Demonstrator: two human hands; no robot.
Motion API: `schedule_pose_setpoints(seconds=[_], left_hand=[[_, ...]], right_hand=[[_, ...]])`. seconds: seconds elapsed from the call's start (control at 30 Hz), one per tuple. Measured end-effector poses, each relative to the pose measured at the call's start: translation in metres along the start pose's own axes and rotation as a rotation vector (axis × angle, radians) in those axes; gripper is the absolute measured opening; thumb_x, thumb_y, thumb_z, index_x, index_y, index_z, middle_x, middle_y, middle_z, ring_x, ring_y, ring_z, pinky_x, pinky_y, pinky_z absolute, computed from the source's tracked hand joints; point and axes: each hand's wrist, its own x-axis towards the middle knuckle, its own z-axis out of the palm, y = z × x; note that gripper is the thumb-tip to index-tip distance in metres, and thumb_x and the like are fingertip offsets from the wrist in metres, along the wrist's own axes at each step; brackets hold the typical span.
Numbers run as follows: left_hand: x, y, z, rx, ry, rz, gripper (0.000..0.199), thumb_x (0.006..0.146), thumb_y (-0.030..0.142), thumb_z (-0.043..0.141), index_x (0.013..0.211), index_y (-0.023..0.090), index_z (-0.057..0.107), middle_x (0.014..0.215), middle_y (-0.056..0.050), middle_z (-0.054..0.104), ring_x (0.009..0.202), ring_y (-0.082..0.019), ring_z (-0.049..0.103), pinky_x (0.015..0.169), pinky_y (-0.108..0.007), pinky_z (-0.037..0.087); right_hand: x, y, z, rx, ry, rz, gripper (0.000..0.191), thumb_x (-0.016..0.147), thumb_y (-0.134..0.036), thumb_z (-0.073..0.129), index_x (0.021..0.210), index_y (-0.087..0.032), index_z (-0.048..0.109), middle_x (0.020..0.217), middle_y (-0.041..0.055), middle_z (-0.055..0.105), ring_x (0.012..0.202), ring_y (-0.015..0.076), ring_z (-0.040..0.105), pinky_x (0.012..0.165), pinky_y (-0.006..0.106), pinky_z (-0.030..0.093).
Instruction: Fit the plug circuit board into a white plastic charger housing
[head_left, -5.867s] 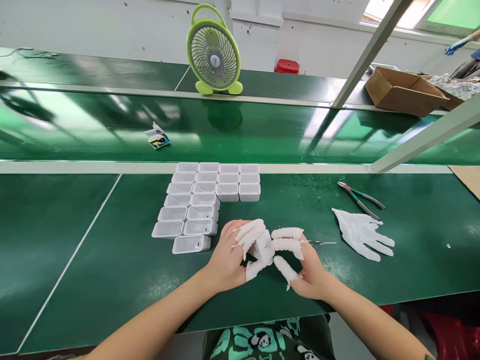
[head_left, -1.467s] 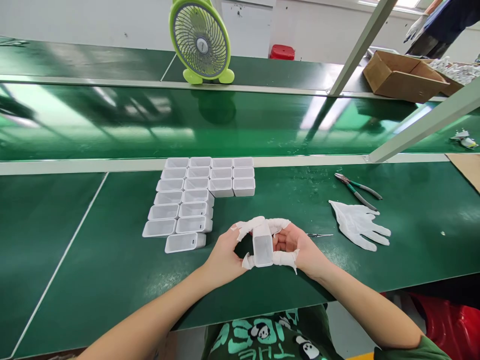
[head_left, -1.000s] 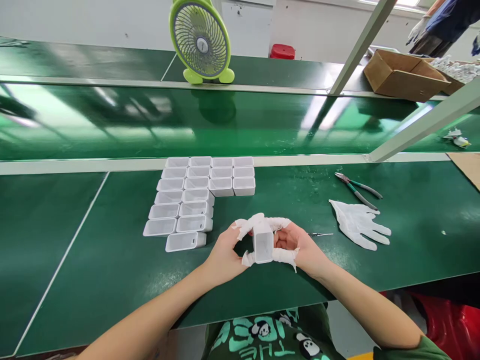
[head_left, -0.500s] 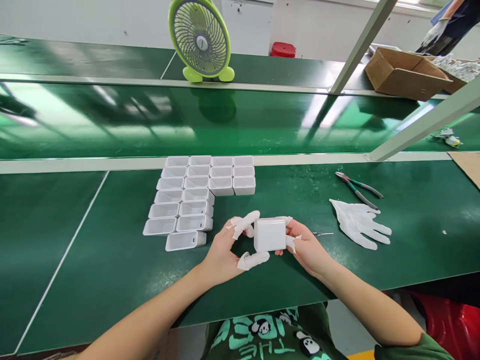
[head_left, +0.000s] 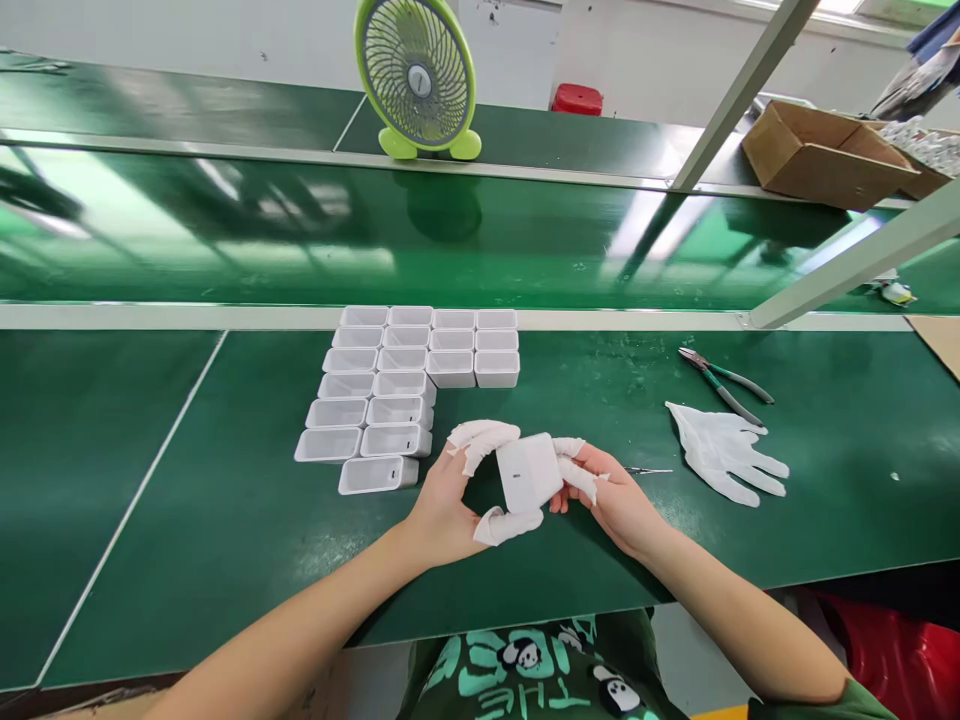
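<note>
A white plastic box [head_left: 528, 472] with a small dark slot on its face is held up between my two hands, above the green table [head_left: 247, 570]. My right hand [head_left: 600, 490] grips its right side, with white coverings on some fingers. My left hand [head_left: 465, 490] curves around the left side, thumb at the lower edge and covered fingertips at the upper left corner. Left of the hands, rows of open white boxes [head_left: 401, 410] stand side by side on the table.
Green-handled pliers [head_left: 724, 385] and a white glove [head_left: 726, 452] lie on the right. A thin metal tool [head_left: 649, 470] lies beside my right hand. Behind are a green fan [head_left: 420, 80], a slanted metal post [head_left: 847, 265] and a cardboard box [head_left: 829, 160].
The held box has turned and tilted, so a face with a dark slot now shows. My left fingers have shifted to its upper left corner. The whole view has moved slightly.
</note>
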Motion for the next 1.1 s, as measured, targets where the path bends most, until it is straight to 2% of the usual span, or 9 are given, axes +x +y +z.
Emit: schedule_pose_setpoints(seconds=[0.13, 0.23, 0.33, 0.53, 0.63, 0.73, 0.8, 0.93, 1.1], left_hand=[[-0.002, -0.003, 0.001, 0.020, 0.020, 0.003, 0.058, 0.080, 0.043, 0.075, 0.127, 0.022, 0.049, 0.113, -0.010, 0.062, 0.106, -0.026, 0.061, 0.089, -0.042, 0.052], [-0.002, -0.003, 0.001, 0.033, 0.006, 0.009, 0.058, 0.079, 0.040, 0.074, 0.128, 0.022, 0.049, 0.114, -0.011, 0.064, 0.106, -0.027, 0.062, 0.088, -0.042, 0.053], [-0.001, -0.002, -0.001, 0.048, -0.004, 0.034, 0.058, 0.080, 0.039, 0.074, 0.129, 0.022, 0.049, 0.114, -0.011, 0.065, 0.107, -0.027, 0.062, 0.089, -0.042, 0.053], [-0.002, -0.003, 0.003, 0.133, -0.045, -0.004, 0.058, 0.084, 0.037, 0.071, 0.134, 0.022, 0.045, 0.119, -0.011, 0.064, 0.111, -0.026, 0.061, 0.093, -0.041, 0.054], [-0.006, -0.009, 0.008, 0.200, -0.082, -0.018, 0.063, 0.086, 0.033, 0.069, 0.141, 0.023, 0.040, 0.124, -0.012, 0.063, 0.113, -0.027, 0.061, 0.094, -0.042, 0.054], [-0.009, -0.014, 0.011, 0.246, -0.090, 0.003, 0.065, 0.087, 0.028, 0.066, 0.145, 0.022, 0.036, 0.124, -0.013, 0.064, 0.113, -0.028, 0.062, 0.093, -0.043, 0.054], [-0.009, -0.016, 0.012, 0.266, -0.084, 0.035, 0.064, 0.089, 0.027, 0.062, 0.146, 0.021, 0.034, 0.123, -0.014, 0.065, 0.112, -0.029, 0.063, 0.092, -0.043, 0.054], [-0.008, -0.015, 0.011, 0.283, -0.089, 0.098, 0.062, 0.093, 0.032, 0.059, 0.147, 0.019, 0.032, 0.117, -0.014, 0.067, 0.103, -0.027, 0.066, 0.086, -0.041, 0.055], [-0.006, -0.011, 0.010, 0.227, -0.082, 0.070, 0.062, 0.093, 0.039, 0.062, 0.145, 0.020, 0.035, 0.116, -0.013, 0.067, 0.100, -0.025, 0.065, 0.085, -0.039, 0.056]], right_hand=[[-0.001, 0.001, -0.001, -0.063, -0.019, -0.035, 0.041, 0.089, -0.053, 0.063, 0.107, -0.017, 0.068, 0.067, 0.0011, 0.066, 0.064, 0.0139, 0.058, 0.064, 0.028, 0.043], [-0.002, 0.002, -0.001, -0.125, -0.055, -0.033, 0.042, 0.087, -0.053, 0.067, 0.111, -0.018, 0.067, 0.069, 0.0001, 0.065, 0.066, 0.0141, 0.058, 0.066, 0.029, 0.044], [-0.002, 0.002, 0.000, -0.101, -0.064, -0.031, 0.040, 0.083, -0.050, 0.073, 0.107, -0.019, 0.067, 0.076, 0.0003, 0.065, 0.067, 0.0138, 0.059, 0.066, 0.029, 0.044], [-0.002, -0.002, -0.002, 0.009, 0.102, -0.139, 0.031, 0.075, -0.044, 0.079, 0.092, -0.019, 0.070, 0.077, 0.0005, 0.065, 0.062, 0.0114, 0.053, 0.061, 0.027, 0.042], [-0.004, -0.004, -0.001, -0.049, 0.149, -0.144, 0.028, 0.071, -0.038, 0.083, 0.087, -0.019, 0.071, 0.064, -0.0027, 0.060, 0.053, 0.0088, 0.046, 0.052, 0.024, 0.036], [-0.006, -0.005, 0.000, -0.134, 0.108, -0.121, 0.029, 0.073, -0.037, 0.081, 0.093, -0.018, 0.071, 0.044, -0.0076, 0.050, 0.040, 0.0072, 0.037, 0.045, 0.023, 0.029], [-0.006, -0.004, 0.000, -0.156, 0.059, -0.104, 0.031, 0.076, -0.037, 0.079, 0.099, -0.017, 0.071, 0.040, -0.0078, 0.051, 0.035, 0.0069, 0.036, 0.043, 0.022, 0.027], [-0.006, -0.005, 0.001, -0.142, 0.005, -0.083, 0.033, 0.080, -0.037, 0.075, 0.104, -0.016, 0.069, 0.041, -0.0058, 0.056, 0.033, 0.0069, 0.041, 0.038, 0.019, 0.028], [-0.006, -0.011, 0.000, 0.074, -0.146, 0.024, 0.039, 0.083, -0.040, 0.072, 0.112, -0.015, 0.063, 0.050, -0.0061, 0.059, 0.027, 0.0068, 0.044, 0.027, 0.016, 0.022]])
